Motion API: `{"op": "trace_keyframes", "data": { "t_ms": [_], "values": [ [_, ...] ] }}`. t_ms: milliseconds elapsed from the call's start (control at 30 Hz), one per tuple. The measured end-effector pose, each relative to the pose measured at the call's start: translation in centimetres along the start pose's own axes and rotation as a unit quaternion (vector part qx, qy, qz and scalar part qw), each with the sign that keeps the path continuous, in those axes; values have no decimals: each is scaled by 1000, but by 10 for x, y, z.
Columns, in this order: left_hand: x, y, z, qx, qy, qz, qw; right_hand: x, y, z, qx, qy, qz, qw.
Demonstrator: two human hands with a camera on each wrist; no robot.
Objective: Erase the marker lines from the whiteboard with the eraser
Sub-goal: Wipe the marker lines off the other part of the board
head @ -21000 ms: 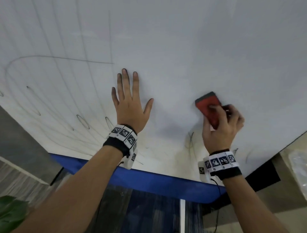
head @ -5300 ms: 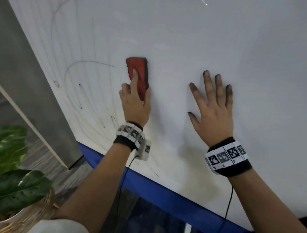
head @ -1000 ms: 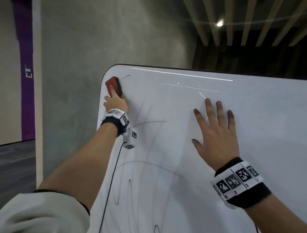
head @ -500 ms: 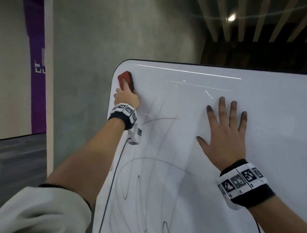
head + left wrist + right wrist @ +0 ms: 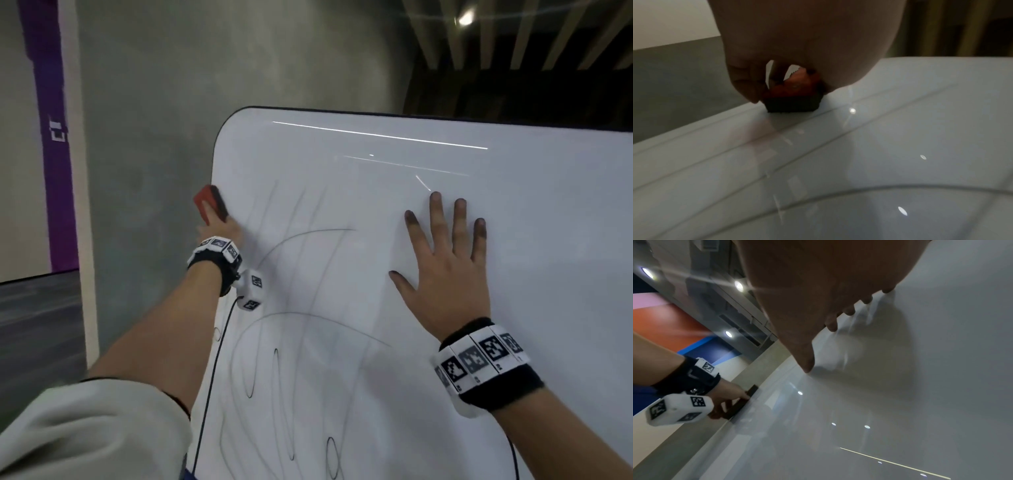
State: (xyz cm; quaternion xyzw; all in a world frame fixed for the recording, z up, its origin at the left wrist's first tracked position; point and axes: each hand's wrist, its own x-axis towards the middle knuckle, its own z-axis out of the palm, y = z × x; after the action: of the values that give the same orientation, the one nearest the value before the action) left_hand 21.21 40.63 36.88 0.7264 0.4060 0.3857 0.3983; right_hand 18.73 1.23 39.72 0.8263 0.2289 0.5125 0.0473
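The whiteboard (image 5: 394, 212) stands upright in front of me, with thin black marker lines (image 5: 308, 260) looping over its left and lower part. My left hand (image 5: 222, 226) grips the red eraser (image 5: 209, 204) and holds its dark felt face against the board's left edge. In the left wrist view the eraser (image 5: 795, 95) sits under my curled fingers on the board (image 5: 879, 146). My right hand (image 5: 442, 263) lies flat on the board with fingers spread and fingertips smudged dark. The right wrist view shows those fingers (image 5: 849, 309) straight on the surface, and the left hand (image 5: 729, 395) at the eraser (image 5: 742, 402).
A grey concrete wall (image 5: 144, 102) stands behind the board's left edge, with a purple stripe (image 5: 51, 137) further left. Dark ceiling slats (image 5: 513, 34) run above. A black cable (image 5: 212, 377) hangs from my left wrist camera across the board.
My left hand has slid the eraser down the board's left edge from the top corner. The right hand stays flat in the same place on the board.
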Motion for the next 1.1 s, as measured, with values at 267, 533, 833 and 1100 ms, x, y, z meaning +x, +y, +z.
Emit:
{"op": "trace_keyframes", "data": {
  "t_ms": [267,533,833,1100],
  "values": [
    [-66,12,0,26,26,324,946,-3,-1,2,10,7,3,1000],
    [-24,-38,-9,18,-53,61,997,-7,-1,9,15,9,-5,1000],
    [-89,-17,12,-5,17,321,947,-8,-4,10,9,12,-6,1000],
    [-90,-119,50,-37,-38,-44,998,-12,-5,10,9,-6,-7,1000]
  ]
}}
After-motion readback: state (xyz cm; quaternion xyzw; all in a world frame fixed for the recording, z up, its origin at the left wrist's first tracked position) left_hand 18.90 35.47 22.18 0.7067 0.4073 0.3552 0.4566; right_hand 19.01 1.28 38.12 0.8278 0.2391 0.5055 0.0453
